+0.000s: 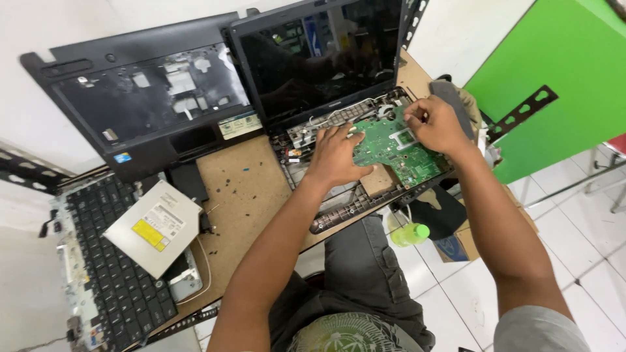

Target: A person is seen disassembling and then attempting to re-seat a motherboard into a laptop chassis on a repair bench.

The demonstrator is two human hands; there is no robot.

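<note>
A dismantled black laptop (326, 58) lies open on a wooden table (244, 195), its dark screen tilted back. Inside its bottom shell sits a green circuit board (398, 146). My left hand (336, 156) rests flat on the board's left edge, fingers spread. My right hand (435, 124) presses on the board's upper right part with fingers curled; whether it pinches anything small is hidden. Both hands touch the board.
A removed black palmrest cover (140, 98) leans at the back left. A silver optical drive (154, 227) rests on a loose keyboard (114, 274) at the left. Small screws dot the table. A green-capped bottle (409, 233) stands below, a green panel (561, 78) at right.
</note>
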